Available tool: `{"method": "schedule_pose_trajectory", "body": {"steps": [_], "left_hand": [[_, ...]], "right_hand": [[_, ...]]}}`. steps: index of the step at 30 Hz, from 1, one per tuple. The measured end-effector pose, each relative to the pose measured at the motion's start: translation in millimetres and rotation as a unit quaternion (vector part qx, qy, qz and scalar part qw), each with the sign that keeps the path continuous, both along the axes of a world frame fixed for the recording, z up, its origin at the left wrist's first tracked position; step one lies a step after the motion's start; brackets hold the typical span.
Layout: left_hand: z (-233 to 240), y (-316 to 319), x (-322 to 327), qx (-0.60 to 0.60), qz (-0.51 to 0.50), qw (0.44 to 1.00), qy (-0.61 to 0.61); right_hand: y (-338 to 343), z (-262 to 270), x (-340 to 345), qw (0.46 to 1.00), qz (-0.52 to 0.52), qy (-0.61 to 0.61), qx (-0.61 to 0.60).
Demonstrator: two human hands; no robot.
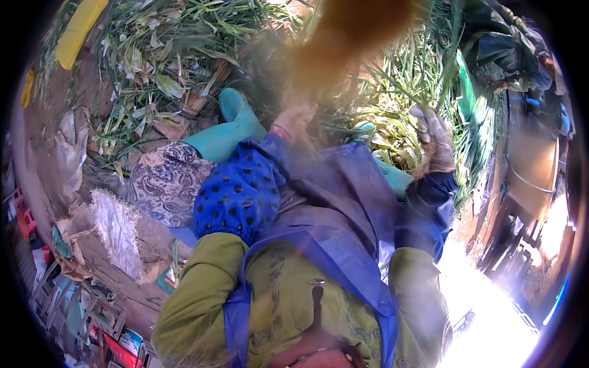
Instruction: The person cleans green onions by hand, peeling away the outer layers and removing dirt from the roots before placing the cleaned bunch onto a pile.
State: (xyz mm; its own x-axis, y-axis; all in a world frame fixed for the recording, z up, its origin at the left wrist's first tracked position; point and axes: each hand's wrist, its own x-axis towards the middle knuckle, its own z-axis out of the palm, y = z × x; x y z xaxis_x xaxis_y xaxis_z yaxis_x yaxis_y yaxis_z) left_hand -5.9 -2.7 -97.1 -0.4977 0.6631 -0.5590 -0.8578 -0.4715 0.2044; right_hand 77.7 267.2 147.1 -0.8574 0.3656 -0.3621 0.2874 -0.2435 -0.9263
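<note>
My left hand (294, 120), in a pale, dirty glove, is near the middle, between the turquoise rubber boots (230, 133). Its fingers are blurred, and whether it holds anything cannot be told. My right hand (431, 135), in a soiled light glove, is at the right with its fingers curled; long green onion stalks (442, 89) fan out from it. Below and beside it lies a heap of pale yellow-green leaves (398, 124). A blue-purple apron (340, 184) covers my lap. A brown-orange blur (354, 37) close to the camera hides part of the top centre.
A large pile of green onion stalks (175, 50) lies at the upper left, beside a yellow strip (78, 32). More stalks (478, 138) lie at the right. A frayed woven sack piece (117, 234) is on the ground at the left, above metal racks (83, 308). Dark plastic (501, 53) is at the upper right.
</note>
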Motion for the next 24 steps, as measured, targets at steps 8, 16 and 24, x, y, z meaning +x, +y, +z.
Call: {"method": "schedule_pose_trajectory", "body": {"steps": [8,16,24], "left_hand": [[51,-8,6,-0.067,-0.05,0.989,0.12],[-4,18,2,-0.178,-0.116,0.975,0.061],[-21,11,-4,-0.316,-0.026,0.945,0.075]], "right_hand": [[-18,48,3,0.995,0.046,-0.086,0.037],[-19,68,15,0.949,0.279,-0.046,0.143],[48,167,114,0.983,0.012,0.07,0.168]]}}
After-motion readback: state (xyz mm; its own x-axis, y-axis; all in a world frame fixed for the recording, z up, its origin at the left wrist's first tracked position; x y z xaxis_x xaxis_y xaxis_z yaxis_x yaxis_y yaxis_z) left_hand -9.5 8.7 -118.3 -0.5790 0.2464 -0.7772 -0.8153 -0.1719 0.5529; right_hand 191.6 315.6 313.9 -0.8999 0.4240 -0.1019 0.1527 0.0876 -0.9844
